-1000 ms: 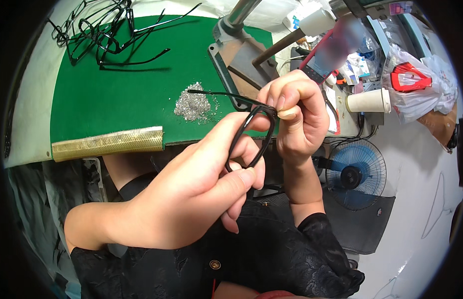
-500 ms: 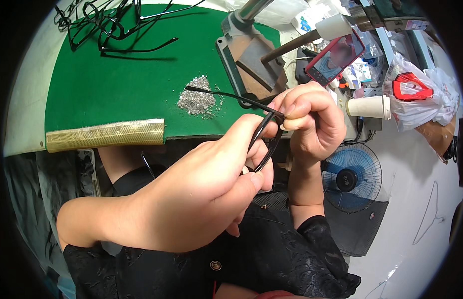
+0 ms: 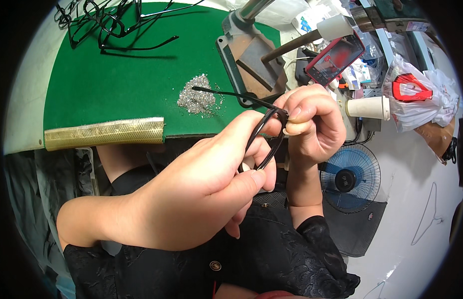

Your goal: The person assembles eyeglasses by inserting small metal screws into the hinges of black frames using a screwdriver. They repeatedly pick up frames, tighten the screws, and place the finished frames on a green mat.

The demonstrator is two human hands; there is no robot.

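Observation:
Both hands hold one black eyeglass frame (image 3: pixel 268 156) above my lap, just off the table's front edge. My left hand (image 3: pixel 206 184) is closed around its rims, with thumb and fingers pinching the lower part. The fingers of my right hand (image 3: pixel 313 117) pinch the corner where a temple arm meets the front. That temple arm sticks out leftward over the table, its tip above a pile of small silvery metal bits (image 3: pixel 197 97). Whether something tiny sits between the right fingertips I cannot make out.
Several black eyeglass frames (image 3: pixel 109 25) lie on the green mat (image 3: pixel 117 84) at far left. A metal press stand (image 3: pixel 256 60) rises behind my hands. A gold textured strip (image 3: pixel 104 133) lines the front edge. Rightward are a red-edged phone (image 3: pixel 336 57), paper cup (image 3: pixel 368 107) and blue fan (image 3: pixel 347 179).
The eyeglass frame has tilted a little, and its temple tip has shifted slightly right. Both hands keep their hold. The picture on the phone screen has changed.

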